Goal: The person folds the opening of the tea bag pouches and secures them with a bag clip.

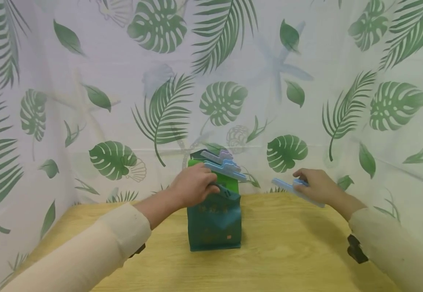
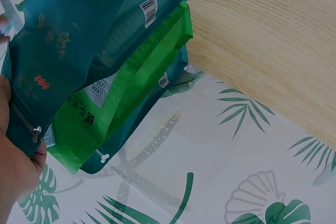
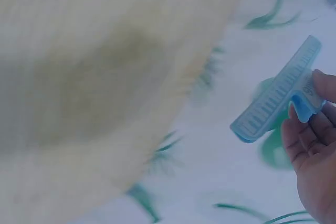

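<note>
A teal bag [image 1: 215, 225] stands upright on the table, its top pinched by my left hand [image 1: 195, 185]. Directly behind it are a bright green bag [image 2: 123, 100] and, at the back, another teal bag [image 2: 142, 121]. Across the top of the green bag sits a light blue sealing clip [image 1: 224, 169]. A purple clip [image 1: 211, 156] lies just behind it, apparently on the rear bag. To the right of the bags, my right hand [image 1: 316, 186] holds another blue sealing clip [image 3: 278, 95] by its handle, apart from the bags.
The wood-grain table [image 1: 288, 251] reaches back to a leaf-patterned cloth [image 1: 251, 117], which hangs behind and along both sides. The bags stand near the table's far edge.
</note>
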A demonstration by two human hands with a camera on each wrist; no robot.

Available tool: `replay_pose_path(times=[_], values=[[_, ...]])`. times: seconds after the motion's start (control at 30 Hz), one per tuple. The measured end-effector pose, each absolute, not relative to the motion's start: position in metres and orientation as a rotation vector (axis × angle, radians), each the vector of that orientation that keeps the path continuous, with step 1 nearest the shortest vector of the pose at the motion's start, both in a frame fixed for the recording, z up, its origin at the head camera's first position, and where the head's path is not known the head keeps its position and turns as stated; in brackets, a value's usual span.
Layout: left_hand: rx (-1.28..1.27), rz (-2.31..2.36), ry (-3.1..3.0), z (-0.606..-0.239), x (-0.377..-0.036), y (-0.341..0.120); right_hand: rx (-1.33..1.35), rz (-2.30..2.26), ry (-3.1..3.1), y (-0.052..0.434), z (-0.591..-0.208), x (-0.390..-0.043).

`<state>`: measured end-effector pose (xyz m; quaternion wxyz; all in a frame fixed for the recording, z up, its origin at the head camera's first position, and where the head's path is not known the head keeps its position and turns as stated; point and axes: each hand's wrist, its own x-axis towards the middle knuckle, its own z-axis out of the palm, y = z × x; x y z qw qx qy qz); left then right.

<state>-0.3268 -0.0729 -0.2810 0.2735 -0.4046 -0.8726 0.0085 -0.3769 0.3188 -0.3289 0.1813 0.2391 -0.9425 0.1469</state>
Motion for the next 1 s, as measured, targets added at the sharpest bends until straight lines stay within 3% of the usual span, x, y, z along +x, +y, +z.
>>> replay_pose_path(times=[0.33,0.57,1.0], values=[[-1.106,0.028,-2.325,-0.281,-0.329,-0.075,0.895,0.523,-2.502,0.258,-0.283,-0.353],[-1.133,0.056,-2.343,-0.278,-0.329,-0.076,1.044,0.606,-2.464,0.23,-0.285,-0.342],[-1.155,0.157,-2.35,-0.277,-0.329,-0.077,1.03,0.723,-2.444,0.198,-0.298,-0.343]])
